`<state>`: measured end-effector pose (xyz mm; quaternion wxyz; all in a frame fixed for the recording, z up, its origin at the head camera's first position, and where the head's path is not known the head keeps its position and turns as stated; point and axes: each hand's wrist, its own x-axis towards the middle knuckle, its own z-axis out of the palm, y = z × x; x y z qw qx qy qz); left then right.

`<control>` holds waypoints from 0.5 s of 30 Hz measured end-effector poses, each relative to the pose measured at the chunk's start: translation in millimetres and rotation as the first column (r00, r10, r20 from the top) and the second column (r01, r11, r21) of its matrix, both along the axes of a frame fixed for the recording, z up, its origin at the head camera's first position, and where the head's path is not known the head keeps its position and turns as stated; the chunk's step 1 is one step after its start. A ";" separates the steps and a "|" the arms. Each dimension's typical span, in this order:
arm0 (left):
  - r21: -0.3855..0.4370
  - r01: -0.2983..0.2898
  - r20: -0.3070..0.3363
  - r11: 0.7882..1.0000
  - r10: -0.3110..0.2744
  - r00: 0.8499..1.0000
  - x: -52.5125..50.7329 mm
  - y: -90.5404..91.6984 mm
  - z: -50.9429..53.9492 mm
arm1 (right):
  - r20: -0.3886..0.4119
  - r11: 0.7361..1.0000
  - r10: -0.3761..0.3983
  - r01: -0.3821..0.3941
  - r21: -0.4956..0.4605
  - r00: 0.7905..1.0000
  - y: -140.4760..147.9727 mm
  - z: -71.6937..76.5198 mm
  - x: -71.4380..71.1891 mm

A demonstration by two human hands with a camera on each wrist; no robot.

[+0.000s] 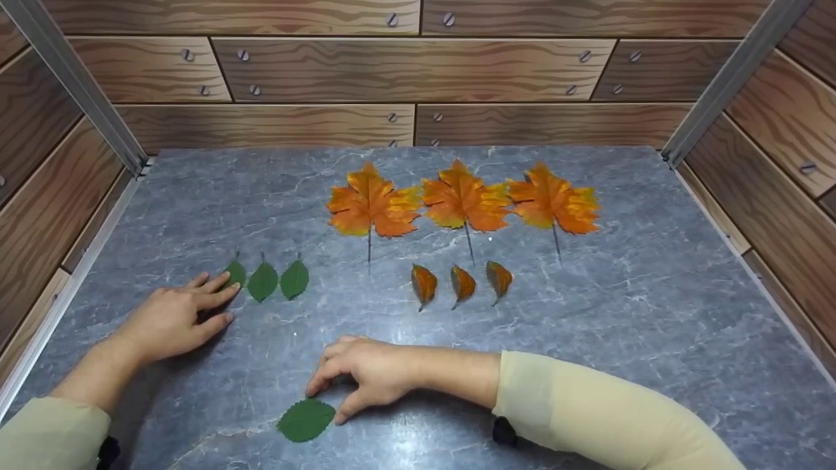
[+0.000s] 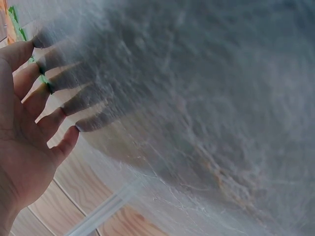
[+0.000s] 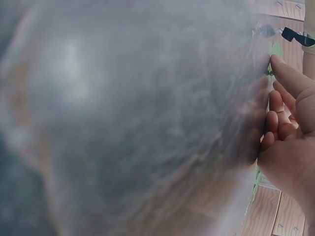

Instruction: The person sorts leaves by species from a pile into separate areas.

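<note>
At the left, my left hand lies with its fingers extended over a small green leaf, fingertips touching it and partly hiding it. Two similar green leaves, a middle one and a right one, form a row beside it. Near the front, my right hand bends over a larger green leaf that lies flat. Its thumb tip is at the leaf's right end and its index finger at the upper edge, with a gap between them. The left wrist view shows the left hand with fingers spread.
Three orange maple leaves, a left, a middle and a right one, lie in a row at the back. Below them are three small brown curled leaves. Wood-patterned panels surround the grey marbled table.
</note>
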<state>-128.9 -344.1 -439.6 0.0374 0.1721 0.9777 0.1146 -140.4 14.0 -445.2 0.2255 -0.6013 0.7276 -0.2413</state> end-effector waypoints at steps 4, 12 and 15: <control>0.006 0.002 -0.003 1.000 -0.002 1.000 0.2 0.1 0.4 | -0.023 1.000 0.006 -0.007 -0.018 1.000 0.7 -0.9 -0.9; 0.012 0.013 -0.025 1.000 -0.013 1.000 0.9 -0.3 0.1 | -0.034 0.998 0.023 -0.026 -0.064 0.999 0.8 -2.0 -1.4; 0.012 0.011 -0.022 1.000 -0.011 1.000 1.2 -0.4 0.3 | -0.035 0.998 0.019 -0.021 -0.059 0.999 -0.2 -2.5 -1.1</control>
